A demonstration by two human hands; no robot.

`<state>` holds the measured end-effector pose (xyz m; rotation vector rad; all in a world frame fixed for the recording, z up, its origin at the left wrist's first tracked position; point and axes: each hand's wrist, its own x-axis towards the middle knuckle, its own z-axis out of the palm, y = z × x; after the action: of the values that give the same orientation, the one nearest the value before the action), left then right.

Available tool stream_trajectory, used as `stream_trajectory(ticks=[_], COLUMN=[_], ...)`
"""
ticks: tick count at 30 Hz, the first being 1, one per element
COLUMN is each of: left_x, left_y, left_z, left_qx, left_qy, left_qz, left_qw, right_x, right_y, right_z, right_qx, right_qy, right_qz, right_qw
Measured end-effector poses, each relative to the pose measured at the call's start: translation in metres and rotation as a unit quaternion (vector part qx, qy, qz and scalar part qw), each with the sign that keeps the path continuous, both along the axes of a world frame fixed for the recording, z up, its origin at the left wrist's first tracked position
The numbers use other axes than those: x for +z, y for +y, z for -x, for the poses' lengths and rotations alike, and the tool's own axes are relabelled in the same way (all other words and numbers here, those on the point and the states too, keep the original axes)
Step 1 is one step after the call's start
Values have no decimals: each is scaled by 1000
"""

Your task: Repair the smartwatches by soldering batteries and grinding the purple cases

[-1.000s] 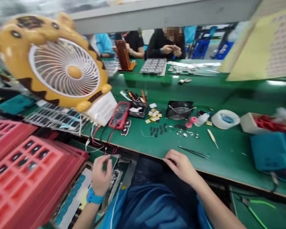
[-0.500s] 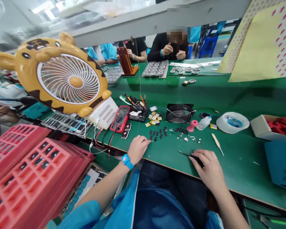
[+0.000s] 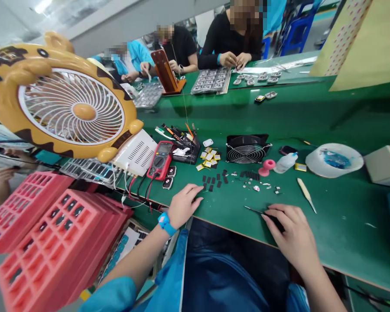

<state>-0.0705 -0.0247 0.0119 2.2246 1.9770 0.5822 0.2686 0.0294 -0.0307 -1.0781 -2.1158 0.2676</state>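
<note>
My left hand [image 3: 184, 204], a blue band at its wrist, rests at the front of the green bench [image 3: 227, 208] with thumb and forefinger apart and nothing visible between them. Its fingertips are beside several small black pieces [image 3: 211, 188]. Dark tweezers [image 3: 255, 210] are in my right hand [image 3: 290, 229], their thin tip pointing left over the bench. Small white and metallic parts [image 3: 256, 188] lie beyond the tip. Yellow-and-silver cells [image 3: 208, 158] lie in a pile behind the black pieces.
A red multimeter [image 3: 160, 160], tool holder [image 3: 186, 151] and tiger-shaped fan [image 3: 84, 112] stand left. Pink trays [image 3: 48, 242] are stacked lower left. A black fan [image 3: 248, 148], bottle [image 3: 286, 163], white bowl [image 3: 334, 160] and pointed tool [image 3: 307, 195] are at right. People [image 3: 230, 39] sit across.
The view has shifted. My left thumb and forefinger, earlier together at a thin piece near the black pieces, have parted. My right hand still holds the tweezers.
</note>
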Motion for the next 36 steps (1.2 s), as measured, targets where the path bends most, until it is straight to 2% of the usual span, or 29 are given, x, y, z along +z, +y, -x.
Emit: stream_trajectory(ticks=[3, 5, 8, 11, 13, 14, 15, 17, 18, 20, 24, 29, 33, 36], left_x=[-7, -4, 15, 41, 50, 51, 48, 35, 27, 11, -6, -11, -18, -23], left_y=[15, 15, 4, -12, -18, -19, -17, -10, -5, 4, 1, -20, -22, -22], left_z=[-9, -3, 24, 54, 59, 54, 45, 17, 2, -21, -35, -32, -40, -47], left_qx=[1, -4, 3, 71, 124, 118, 87, -21, -54, -78, -57, -32, 3, 36], left_qy=[26, 34, 59, 115, 147, 143, 124, 66, 52, 51, 75, 64, 6, 0], left_qz=[20, 23, 27, -3, -37, -41, -35, 1, 13, 29, 32, 2, -46, -79], left_qw=[999, 999, 998, 991, 981, 982, 988, 998, 997, 995, 995, 997, 999, 996], right_x=[0, 0, 1, 1, 0, -1, -2, -4, -5, -7, -8, -9, -13, -13], right_y=[-1, -1, -1, -1, 0, 0, 0, 0, 0, 1, 0, 0, 2, 3], right_z=[1, 1, 1, 1, 0, 0, 0, -1, -2, -3, -3, -4, -4, -3], right_qx=[-5, -5, -3, 1, 5, 5, 4, 3, 6, 16, 25, 20, 27, 43], right_qy=[12, 16, 23, 22, 16, 14, 12, 10, 8, 3, 0, 5, 8, 7], right_qz=[9, 10, 11, 7, 5, 6, 6, -1, -6, -18, -29, -36, -41, -59], right_qw=[1000, 1000, 1000, 1000, 1000, 1000, 1000, 1000, 1000, 1000, 999, 999, 999, 997])
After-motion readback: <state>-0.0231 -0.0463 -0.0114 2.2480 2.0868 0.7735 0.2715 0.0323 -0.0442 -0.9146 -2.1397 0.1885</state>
